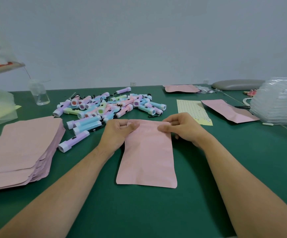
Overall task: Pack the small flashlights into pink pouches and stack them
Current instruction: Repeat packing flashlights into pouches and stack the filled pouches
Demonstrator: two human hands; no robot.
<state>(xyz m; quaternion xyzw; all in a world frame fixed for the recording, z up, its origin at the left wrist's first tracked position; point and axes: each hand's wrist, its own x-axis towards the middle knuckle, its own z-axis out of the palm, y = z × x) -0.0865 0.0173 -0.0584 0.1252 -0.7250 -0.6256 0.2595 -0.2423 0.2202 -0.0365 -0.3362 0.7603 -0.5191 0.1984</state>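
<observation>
One pink pouch (147, 155) lies flat on the green table (156, 212). The left hand (120, 129) pinches its far left corner and the right hand (178, 127) its far right corner. Beyond it sits a flashlight heap (108, 105), too tangled to count. Left of it is a pouch stack (22, 148), and to its right lie two loose pouches (228, 110).

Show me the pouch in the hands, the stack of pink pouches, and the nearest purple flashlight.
held pouch (147, 157): head view, middle of its flat face.
pouch stack (22, 145): head view, centre of the top pouch.
purple flashlight (76, 139): head view, on its purple barrel.
</observation>
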